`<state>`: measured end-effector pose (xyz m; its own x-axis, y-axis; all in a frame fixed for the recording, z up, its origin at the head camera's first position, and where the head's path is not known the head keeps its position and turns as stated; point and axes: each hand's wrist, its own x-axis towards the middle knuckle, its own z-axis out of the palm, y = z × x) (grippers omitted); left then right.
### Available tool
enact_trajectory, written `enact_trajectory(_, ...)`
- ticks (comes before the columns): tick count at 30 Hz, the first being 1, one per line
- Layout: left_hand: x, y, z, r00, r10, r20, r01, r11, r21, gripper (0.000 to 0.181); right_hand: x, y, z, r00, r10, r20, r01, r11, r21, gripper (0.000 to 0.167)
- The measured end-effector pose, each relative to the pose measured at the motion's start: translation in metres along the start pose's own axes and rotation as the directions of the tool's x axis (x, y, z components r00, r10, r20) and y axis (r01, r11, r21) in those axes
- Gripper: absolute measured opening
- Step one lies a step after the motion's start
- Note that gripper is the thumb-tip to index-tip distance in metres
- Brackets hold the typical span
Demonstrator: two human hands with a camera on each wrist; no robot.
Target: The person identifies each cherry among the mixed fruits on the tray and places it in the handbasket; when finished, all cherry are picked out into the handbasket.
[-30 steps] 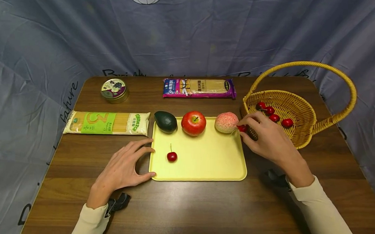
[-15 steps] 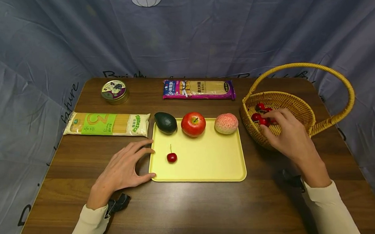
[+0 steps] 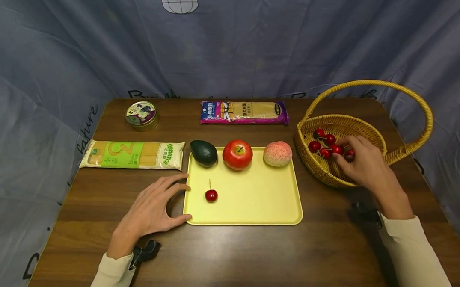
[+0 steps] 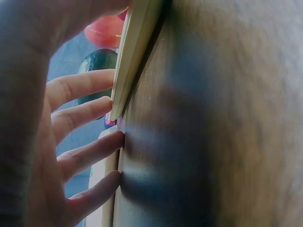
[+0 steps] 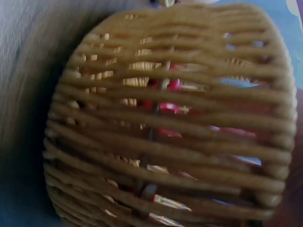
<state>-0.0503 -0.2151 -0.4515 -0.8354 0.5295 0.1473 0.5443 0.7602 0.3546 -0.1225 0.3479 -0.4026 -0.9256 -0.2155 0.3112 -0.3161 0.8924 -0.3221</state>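
My right hand reaches into the yellow wicker basket, thumb and forefinger pinching a red cherry. Several other cherries lie around it. The right wrist view is filled by the basket's woven side, with red showing through gaps; the fingers are hidden there. My left hand rests spread at the left edge of the yellow tray, fingertips and thumb at the rim. In the left wrist view its fingers are spread and lightly bent against the tray edge. One stemmed cherry lies on the tray.
Along the tray's back sit an avocado, a red apple and a peach. A spaghetti pack lies left, a purple noodle pack and a round tin behind. The basket's handle arches high.
My right hand has carried cherries from beside the peach into the basket, where more now lie, then shifted right to another cherry. The left hand stays at the tray.
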Motion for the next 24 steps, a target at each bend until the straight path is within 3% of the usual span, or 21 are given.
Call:
enact_trajectory(10, 0.0003, 0.0001, 0.002, 1.0, -0.005, -0.002, 0.005, 1.0, -0.009, 0.069, 0.0008, 0.0088, 0.0017, 0.985, 0.079, 0.155, -0.079, 0.997, -0.005, 0.033)
enact_trajectory(24, -0.001, 0.0005, 0.0018, 1.0, -0.007, -0.008, 0.007, 1.0, -0.008, 0.069, 0.0075, 0.0091, 0.0048, 0.972, 0.071, 0.226, -0.064, 0.997, -0.04, 0.035)
